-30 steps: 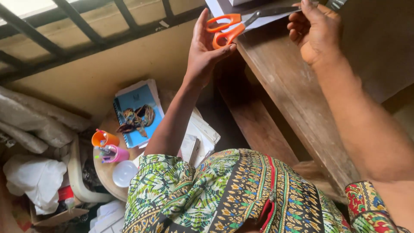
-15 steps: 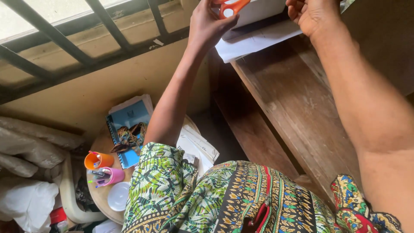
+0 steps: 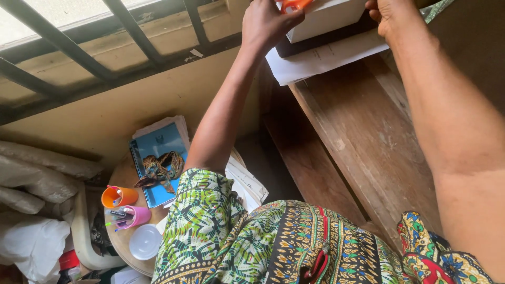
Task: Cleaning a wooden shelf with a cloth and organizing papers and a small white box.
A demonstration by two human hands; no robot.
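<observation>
The left hand is reaching up to the top edge of the view, and its fingers are curling around the orange handle of the scissors, which are sitting over a white box on the wooden desk. The right hand is up beside the box too, but it is partly cut off, so I cannot tell if its fingers are gripping anything. A white paper is lying under the box.
</observation>
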